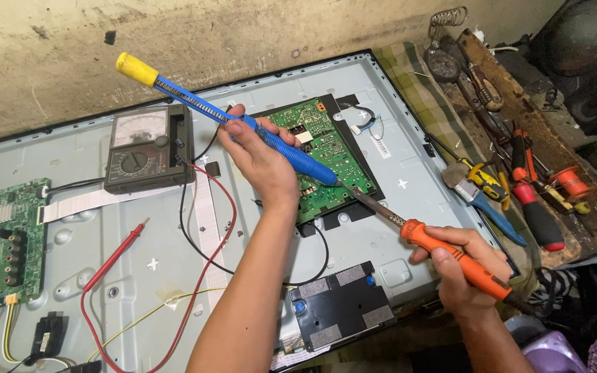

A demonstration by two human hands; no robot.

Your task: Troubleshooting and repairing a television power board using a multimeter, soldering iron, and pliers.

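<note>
My left hand (260, 155) grips a blue pump tool with a yellow cap (209, 110), its tip slanting down onto the green circuit board (326, 148). An orange-handled soldering iron (450, 255) sits in my right hand (461, 266), its metal tip reaching up-left and meeting the blue tool's tip at the board's lower right part. The board is mounted on the grey metal back panel of a flat screen (105, 276).
A dark analog meter (146, 148) lies on the panel, with red and black leads (115, 259) trailing over it. Another green board (1, 245) sits at the left. A black module (340, 304) lies near the front edge. Pliers, screwdrivers and a red spool (519, 186) clutter the right.
</note>
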